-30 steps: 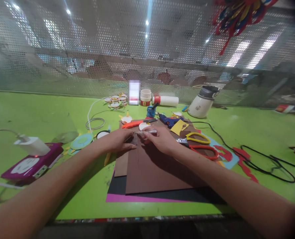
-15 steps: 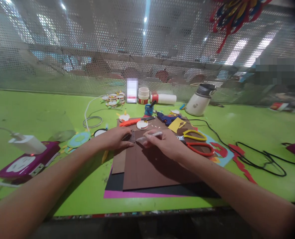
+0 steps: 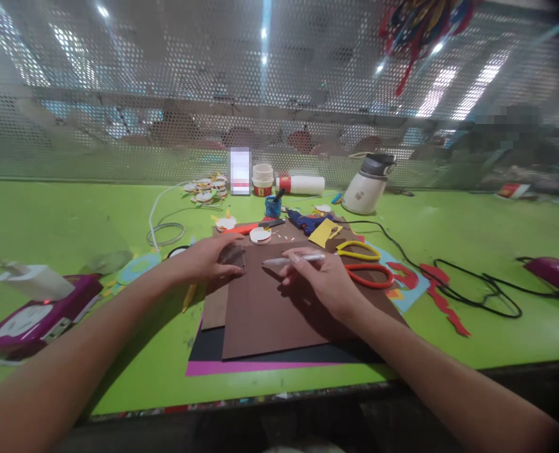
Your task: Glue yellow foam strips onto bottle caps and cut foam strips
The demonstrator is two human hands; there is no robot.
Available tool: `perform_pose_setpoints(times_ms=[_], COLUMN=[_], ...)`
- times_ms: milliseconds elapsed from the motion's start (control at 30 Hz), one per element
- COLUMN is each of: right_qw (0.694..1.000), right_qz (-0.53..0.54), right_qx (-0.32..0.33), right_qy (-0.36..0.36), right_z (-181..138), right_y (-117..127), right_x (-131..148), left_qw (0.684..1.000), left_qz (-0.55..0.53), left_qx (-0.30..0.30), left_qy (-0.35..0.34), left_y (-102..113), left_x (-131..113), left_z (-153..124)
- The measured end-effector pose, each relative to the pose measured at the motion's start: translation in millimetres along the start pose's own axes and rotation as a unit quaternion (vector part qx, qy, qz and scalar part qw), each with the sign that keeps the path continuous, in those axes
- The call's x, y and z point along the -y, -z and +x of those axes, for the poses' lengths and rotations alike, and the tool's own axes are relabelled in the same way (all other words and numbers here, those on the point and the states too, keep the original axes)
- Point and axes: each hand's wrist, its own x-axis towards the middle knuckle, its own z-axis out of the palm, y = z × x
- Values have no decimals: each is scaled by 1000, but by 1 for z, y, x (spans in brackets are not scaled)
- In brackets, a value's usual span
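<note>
A sheet of brown paper [image 3: 279,321] lies on top of several other sheets in front of me. With thumb and fingers apart at its two ends, my left hand [image 3: 208,258] grips a small see-through rectangular plate [image 3: 233,256], perhaps a short ruler, at the sheet's upper left edge. My right hand [image 3: 319,274] is closed round a whitish pen [image 3: 302,258]. The pen's tip points left over the brown paper, a short way from the plate; whether it touches the paper I cannot tell. Scissors [image 3: 364,275] with red and yellow handles lie just beyond my right hand.
Behind the paper lie an orange cutter knife [image 3: 241,228], a round white piece [image 3: 260,236], a blue glue gun [image 3: 307,220] and a yellow scrap [image 3: 325,233]. A kettle-like jug [image 3: 365,189] stands further back. A purple power strip [image 3: 38,318] sits at left; a black cord [image 3: 477,286] loops at right.
My right hand and the pen have moved right, away from the plate. The plate has lifted or tilted in my left hand, showing more of its face. The view has shifted slightly.
</note>
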Motion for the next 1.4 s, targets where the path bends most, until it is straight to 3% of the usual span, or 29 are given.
perform_pose_setpoints(times_ms=[167,300,533,800,933,1100,1300,1400], right_qw=[997,985,936,916,913,912,924,920], right_qz=[-70,-134,-279,-321,-327,-334,-305,-310], right_qx=[7,13,2,21,24,22,31,21], right_qy=[41,107,217,238,242,236,231,239], right_z=[-3,-6,-8,-11,-11,-10,-12,-13], right_y=[2,2,3,2,1,0,-2,-1], right_x=[-4,-5,-9,-13,-13,-14,-16,-12], left_qw=[997,983,964,960,959,951,964,967], left_qz=[-20,67,175,203,199,181,144,106], left_qx=[-74,-132,-127,-124,-137,-167,-99,-106], left_qy=[26,109,156,149,148,187,200,205], left_y=[24,37,28,14,21,45,49,44], left_x=[15,30,42,52,49,37,18,4], left_z=[-10,-15,-13,-7,-8,-16,-23,-24])
